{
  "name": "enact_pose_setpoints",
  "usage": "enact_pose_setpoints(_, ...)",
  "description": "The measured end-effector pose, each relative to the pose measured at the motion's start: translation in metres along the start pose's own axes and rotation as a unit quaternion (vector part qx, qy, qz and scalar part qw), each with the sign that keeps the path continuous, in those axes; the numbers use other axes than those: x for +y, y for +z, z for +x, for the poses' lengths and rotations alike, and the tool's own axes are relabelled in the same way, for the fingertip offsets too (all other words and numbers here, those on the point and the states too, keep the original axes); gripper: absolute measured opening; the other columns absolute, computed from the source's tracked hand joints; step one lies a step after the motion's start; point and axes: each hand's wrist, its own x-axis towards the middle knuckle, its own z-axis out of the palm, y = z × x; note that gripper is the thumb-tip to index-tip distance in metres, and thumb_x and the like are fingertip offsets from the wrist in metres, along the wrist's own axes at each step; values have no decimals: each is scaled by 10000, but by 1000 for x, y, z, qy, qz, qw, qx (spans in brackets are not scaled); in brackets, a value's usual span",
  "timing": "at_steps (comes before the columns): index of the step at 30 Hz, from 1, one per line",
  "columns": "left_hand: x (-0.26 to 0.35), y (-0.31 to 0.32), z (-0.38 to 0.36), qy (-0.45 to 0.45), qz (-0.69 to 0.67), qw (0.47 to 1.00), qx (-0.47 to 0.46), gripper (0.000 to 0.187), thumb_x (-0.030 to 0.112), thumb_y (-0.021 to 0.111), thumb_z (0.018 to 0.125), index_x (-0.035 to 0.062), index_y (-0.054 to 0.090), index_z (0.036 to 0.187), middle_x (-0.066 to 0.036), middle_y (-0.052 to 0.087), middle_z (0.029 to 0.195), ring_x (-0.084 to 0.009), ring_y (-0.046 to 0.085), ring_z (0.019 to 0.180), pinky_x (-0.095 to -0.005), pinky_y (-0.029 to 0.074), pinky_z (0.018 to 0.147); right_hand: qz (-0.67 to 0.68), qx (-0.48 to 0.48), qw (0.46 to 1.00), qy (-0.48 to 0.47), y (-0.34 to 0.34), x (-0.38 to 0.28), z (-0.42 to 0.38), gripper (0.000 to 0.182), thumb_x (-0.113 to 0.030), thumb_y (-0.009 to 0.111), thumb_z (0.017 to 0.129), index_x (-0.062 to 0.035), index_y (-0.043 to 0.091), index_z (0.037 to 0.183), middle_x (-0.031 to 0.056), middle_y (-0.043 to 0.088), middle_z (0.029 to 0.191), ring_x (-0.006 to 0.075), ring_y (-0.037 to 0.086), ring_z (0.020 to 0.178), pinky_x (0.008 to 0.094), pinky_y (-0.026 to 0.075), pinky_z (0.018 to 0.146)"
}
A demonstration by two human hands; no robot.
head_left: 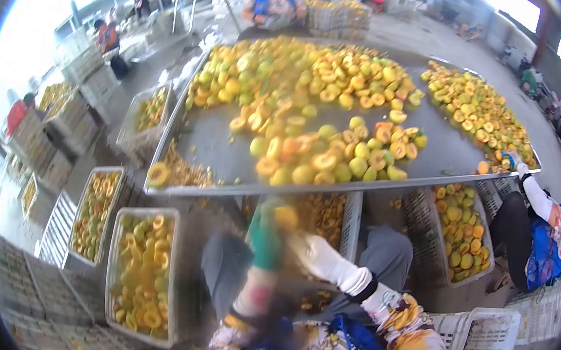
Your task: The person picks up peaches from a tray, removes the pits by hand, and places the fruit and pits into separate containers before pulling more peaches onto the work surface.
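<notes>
My left hand (265,238), in a green glove, is closed around a yellow peach (285,217) just below the table's near edge. Close beside it on the right is my right hand (323,258) in a white glove. Its fingers look curled, but motion blurs the tips and whatever they hold. Beneath and beyond my hands, a crate of brown pits (324,214) stands between my knees. Halved and whole peaches (323,159) lie heaped on the metal table (220,162) in front of me.
Crates of peach halves (144,270) stand on the left, and another peach crate (459,235) is at right. A co-worker (554,238) sits at the right table corner; another person (271,0) is beyond the table. Stacked crates (23,278) fill the lower left.
</notes>
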Motion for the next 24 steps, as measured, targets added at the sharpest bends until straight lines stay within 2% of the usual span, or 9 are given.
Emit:
enact_pose_setpoints(3, -22, -7, -5, -248, -211, 944, -54, 258, 216, 562, 933, -18, 623, 1023, -97, 647, 853, -171, 606, 731, -277, 494, 658, 115, -79, 982, 129, 1, 4, -5, 497, -504, 411, 973, -39, 553, 873, 14, 518, 623, 96, 500, 480, 258, 398, 436)
enact_pose_setpoints(6, -9, -10, 4, -344, -193, 916, -80, 274, 239, 571, 928, -22, 654, 931, -66, 643, 751, -137, 596, 667, -243, 475, 607, 194, -83, 963, 166, 7, 16, -6, 466, -495, 462, 951, -87, 504, 1172, -31, 433, 658, 75, 388, 463, 239, 342, 391)
enact_pose_setpoints(7, -1, -10, 5, -384, -239, 890, -61, 278, 240, 568, 921, -22, 662, 914, -66, 651, 787, -131, 598, 685, -250, 483, 625, 197, -69, 966, 153, 12, 18, -5, 434, -508, 442, 954, -96, 522, 1066, -44, 383, 614, 64, 353, 452, 235, 304, 385)
enact_pose_setpoints(10, 1, -8, 4, -352, -266, 897, -37, 273, 229, 554, 917, -23, 661, 918, -70, 657, 798, -132, 599, 683, -253, 486, 633, 326, -129, 908, 230, 5, 6, -4, 421, -526, 438, 952, -110, 500, 946, -57, 329, 575, 53, 296, 436, 231, 254, 383)
enact_pose_setpoints(11, -1, -11, 4, -346, -265, 899, -44, 253, 194, 554, 899, -36, 657, 922, -86, 660, 807, -148, 604, 684, -259, 490, 644, 302, -115, 920, 223, 9, 2, -4, 424, -529, 429, 955, -116, 471, 866, -64, 296, 553, 44, 248, 419, 230, 208, 376)
enact_pose_setpoints(15, -13, -19, 4, -393, -332, 853, -92, 225, 184, 627, 838, -29, 657, 901, -102, 650, 803, -159, 595, 733, -274, 471, 683, 362, -160, 883, 252, 12, 2, 3, 440, -487, 386, 982, -80, 499, 860, -87, 263, 534, 34, 214, 370, 218, 181, 328)
enact_pose_setpoints(19, -7, -16, 6, -361, -348, 861, -83, 238, 230, 618, 867, -4, 657, 886, -78, 642, 787, -156, 597, 689, -269, 477, 647, 655, -290, 655, 239, 25, 57, 11, 523, -525, 367, 976, -38, 535, 883, -91, 278, 512, 22, 181, 313, 199, 137, 243)
enact_pose_setpoints(22, -31, 4, 12, -359, -399, 785, 309, 237, 262, 631, 875, 28, 660, 895, -64, 641, 791, -149, 593, 664, -265, 476, 621, 630, -360, 674, 140, 33, 60, 6, 498, -506, 369, 982, -47, 543, 902, -89, 297, 517, 25, 233, 325, 206, 176, 267)
enact_pose_setpoints(24, -43, -51, 20, -440, -414, 733, 313, 246, 290, 637, 886, 52, 653, 948, -56, 640, 846, -152, 600, 725, -269, 485, 635, 394, -122, 899, 151, 35, 65, -4, 444, -435, 377, 998, -41, 563, 914, -2, 401, 508, 123, 351, 334, 295, 320, 304)
